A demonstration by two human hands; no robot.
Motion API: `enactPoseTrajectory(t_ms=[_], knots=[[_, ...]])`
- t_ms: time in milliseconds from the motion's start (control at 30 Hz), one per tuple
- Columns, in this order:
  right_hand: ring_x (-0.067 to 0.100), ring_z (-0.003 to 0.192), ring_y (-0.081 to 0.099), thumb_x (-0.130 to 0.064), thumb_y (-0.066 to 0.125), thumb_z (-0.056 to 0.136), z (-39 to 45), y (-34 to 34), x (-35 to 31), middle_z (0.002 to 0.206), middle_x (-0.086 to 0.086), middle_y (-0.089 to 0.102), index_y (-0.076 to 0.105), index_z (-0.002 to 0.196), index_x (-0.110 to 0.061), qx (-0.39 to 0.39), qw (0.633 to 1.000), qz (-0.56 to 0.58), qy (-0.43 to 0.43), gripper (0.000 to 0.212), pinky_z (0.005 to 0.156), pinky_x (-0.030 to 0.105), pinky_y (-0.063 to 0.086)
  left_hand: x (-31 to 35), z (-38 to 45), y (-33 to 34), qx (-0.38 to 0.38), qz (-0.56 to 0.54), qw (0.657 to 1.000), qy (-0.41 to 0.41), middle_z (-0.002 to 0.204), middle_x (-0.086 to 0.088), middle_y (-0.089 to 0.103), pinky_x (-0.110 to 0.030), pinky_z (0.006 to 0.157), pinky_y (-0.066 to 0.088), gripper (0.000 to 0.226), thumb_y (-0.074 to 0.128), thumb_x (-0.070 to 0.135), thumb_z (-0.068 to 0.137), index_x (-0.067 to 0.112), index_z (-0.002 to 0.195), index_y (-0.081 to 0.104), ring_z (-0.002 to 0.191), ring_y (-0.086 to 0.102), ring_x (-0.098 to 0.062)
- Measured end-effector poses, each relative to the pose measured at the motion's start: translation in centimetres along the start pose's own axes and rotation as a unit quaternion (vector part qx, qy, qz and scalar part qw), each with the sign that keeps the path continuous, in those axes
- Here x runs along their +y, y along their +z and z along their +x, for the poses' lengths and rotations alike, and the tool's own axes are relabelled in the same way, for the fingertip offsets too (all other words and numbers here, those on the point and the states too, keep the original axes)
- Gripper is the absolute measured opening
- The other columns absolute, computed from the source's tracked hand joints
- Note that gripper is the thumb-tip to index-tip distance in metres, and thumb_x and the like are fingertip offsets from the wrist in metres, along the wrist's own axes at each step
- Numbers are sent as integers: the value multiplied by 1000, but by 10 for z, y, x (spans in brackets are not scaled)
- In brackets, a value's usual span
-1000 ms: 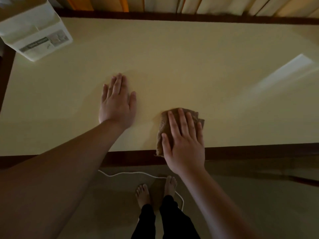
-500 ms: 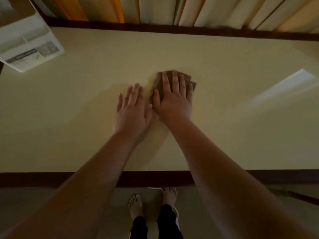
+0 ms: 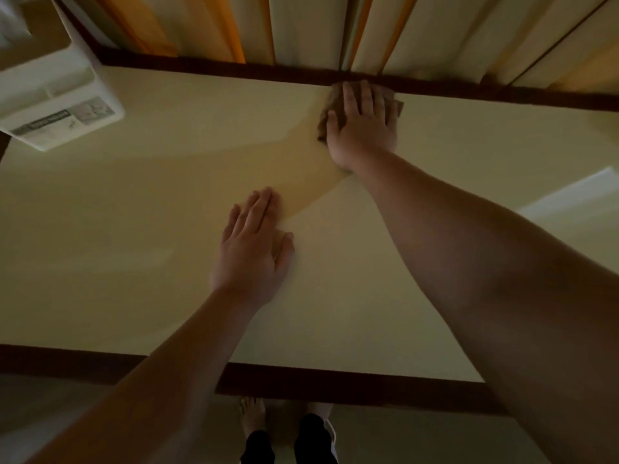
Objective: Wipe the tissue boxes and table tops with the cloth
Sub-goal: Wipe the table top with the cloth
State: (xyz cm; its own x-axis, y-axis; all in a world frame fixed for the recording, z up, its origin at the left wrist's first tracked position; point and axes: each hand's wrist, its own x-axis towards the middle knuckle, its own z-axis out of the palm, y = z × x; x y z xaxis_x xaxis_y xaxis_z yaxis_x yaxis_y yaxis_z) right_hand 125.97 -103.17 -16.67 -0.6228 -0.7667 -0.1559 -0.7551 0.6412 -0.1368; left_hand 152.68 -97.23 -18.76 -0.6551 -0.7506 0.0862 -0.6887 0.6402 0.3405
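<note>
The right hand (image 3: 363,128) lies flat with straight fingers on the brown cloth (image 3: 335,108), pressing it to the cream tabletop (image 3: 134,246) right at its dark far edge, where the curtains (image 3: 301,25) hang. Nearer the person and to the left of that hand, the left hand (image 3: 254,249) rests palm down on the bare surface, fingers straight and together, holding nothing. Far off to the left of both hands sits what looks like a white tissue box (image 3: 60,105), dim and partly cut off.
</note>
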Motion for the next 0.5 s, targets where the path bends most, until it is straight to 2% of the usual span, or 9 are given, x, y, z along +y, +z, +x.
enactPoseTrajectory(t_ms=[133, 200, 433, 500], knots=[[24, 164, -4, -59, 15, 108, -18, 3, 17, 179, 1, -3, 2, 170, -32, -7, 999, 19, 44, 69, 132, 49, -6, -1, 3, 0, 4, 7, 1000, 3, 165, -10, 35, -50, 126, 23, 71, 37, 46, 100, 7, 159, 35, 154, 29, -26], [25, 164, -4, -58, 15, 108, -39, 6, 21, 179, 2, -3, 3, 170, -32, -9, 999, 23, 44, 69, 132, 50, -5, -1, 2, 0, 3, 5, 1000, 3, 165, -10, 35, -49, 127, 21, 71, 37, 47, 100, 7, 159, 34, 154, 29, -26], [27, 164, 5, -56, 24, 106, -156, 28, 32, 178, 4, 9, 13, 170, -31, 24, 999, 42, -25, 70, 132, 49, 0, 2, 2, -3, -19, 2, 1000, -10, 169, -5, 27, -41, 129, 11, 74, 35, 49, 98, 12, 162, 29, 157, 20, -21], [25, 164, 2, -56, 25, 106, -189, 33, 32, 179, 2, 6, 10, 170, -34, 17, 998, 46, -29, 69, 132, 48, -1, 4, 3, -4, -23, 1, 1000, -16, 169, -4, 26, -40, 129, 9, 72, 35, 48, 97, 17, 162, 30, 158, 18, -20]])
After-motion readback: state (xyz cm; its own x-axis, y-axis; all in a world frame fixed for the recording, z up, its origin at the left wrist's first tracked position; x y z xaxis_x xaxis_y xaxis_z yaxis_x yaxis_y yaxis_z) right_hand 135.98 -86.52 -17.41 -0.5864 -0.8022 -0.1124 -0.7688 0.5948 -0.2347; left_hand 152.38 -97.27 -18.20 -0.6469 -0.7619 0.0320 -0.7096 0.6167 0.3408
